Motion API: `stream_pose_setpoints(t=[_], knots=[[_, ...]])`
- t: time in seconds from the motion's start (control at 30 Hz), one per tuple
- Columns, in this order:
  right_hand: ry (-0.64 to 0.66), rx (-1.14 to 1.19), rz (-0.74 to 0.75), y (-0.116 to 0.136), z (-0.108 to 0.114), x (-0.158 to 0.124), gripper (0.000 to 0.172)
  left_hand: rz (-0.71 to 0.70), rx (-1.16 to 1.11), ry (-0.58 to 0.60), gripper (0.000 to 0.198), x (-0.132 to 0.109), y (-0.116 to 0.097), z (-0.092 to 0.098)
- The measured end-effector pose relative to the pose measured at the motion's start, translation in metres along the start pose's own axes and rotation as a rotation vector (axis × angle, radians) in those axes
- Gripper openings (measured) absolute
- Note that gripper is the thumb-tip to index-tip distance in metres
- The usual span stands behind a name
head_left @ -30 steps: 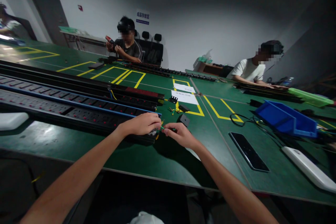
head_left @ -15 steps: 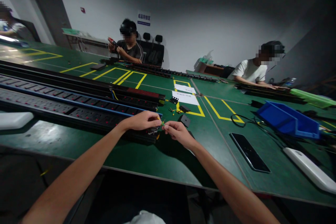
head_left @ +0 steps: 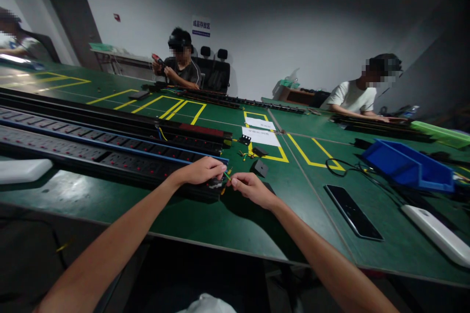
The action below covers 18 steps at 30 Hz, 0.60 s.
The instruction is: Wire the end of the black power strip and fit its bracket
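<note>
My left hand and my right hand meet at the right end of a long black power strip on the green table. Both hands pinch a thin green-yellow wire that comes out of the strip's end. The fingers of each hand are closed on the wire, a finger's width apart. A small black end cap lies just beyond my right hand.
More long black strips lie behind the first. White sheets, a black phone, a blue bin, a black cable loop and white bars sit on the table. Two people work at the far side.
My hands stay at the strip's end and shift only slightly; the camera has tilted a little.
</note>
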State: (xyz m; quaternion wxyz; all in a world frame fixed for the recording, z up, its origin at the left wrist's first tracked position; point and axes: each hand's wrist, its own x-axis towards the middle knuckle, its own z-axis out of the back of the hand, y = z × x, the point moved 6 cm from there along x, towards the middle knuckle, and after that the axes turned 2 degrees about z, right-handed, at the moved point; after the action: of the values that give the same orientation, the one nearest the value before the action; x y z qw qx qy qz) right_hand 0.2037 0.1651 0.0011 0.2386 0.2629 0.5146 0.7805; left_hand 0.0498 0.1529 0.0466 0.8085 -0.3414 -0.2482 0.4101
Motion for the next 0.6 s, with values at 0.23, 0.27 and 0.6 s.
stream_pose_setpoints(t=[0.23,0.27,0.6], knots=[[-0.07,-0.052,0.093,0.0071,0.0007,0.0015,0.048,-0.007,-0.033,-0.008,0.043,0.0018,-0.0002,0.0019],[-0.088,-0.066,0.089,0.0061,0.0013,0.0021,0.049,-0.004,-0.036,-0.011,0.043,0.0018,-0.0006,0.0026],[-0.175,-0.407,0.08,0.0006,0.0046,0.0044,0.04,0.024,-0.019,0.076,0.048,-0.0004,-0.0023,-0.0046]])
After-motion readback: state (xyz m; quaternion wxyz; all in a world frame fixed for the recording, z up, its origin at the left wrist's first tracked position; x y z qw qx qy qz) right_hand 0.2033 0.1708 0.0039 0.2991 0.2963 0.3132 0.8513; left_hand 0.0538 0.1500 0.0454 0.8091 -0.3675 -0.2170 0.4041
